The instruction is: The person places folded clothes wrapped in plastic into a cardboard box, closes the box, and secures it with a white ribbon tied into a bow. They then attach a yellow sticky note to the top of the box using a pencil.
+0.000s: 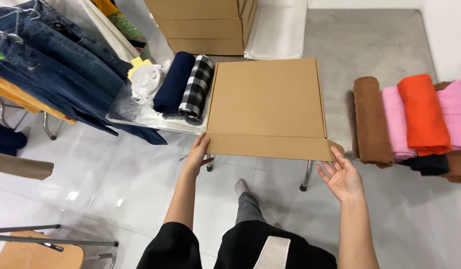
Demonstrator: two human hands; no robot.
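Glossy white floor, left hand (198, 152) gripping flat cardboard box (268, 107), right hand (342, 178) open beside it, rolled fabrics (183, 84) alongside.

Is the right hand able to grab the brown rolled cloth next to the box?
Probably yes: the right hand is open, and the brown rolled cloth lies just above it with nothing between.

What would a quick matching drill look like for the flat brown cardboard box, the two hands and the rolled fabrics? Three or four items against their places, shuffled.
Things:
1. Flat brown cardboard box
2. Left hand
3. Right hand
4. Rolled orange fabric

Places or states:
A. Open, palm up, just below the box's near right corner
B. On top of the pink rolls at the right
C. Gripping the box's near left corner
D. Closed, lying on the small table

Pairs: 1-D, 2-C, 3-A, 4-B
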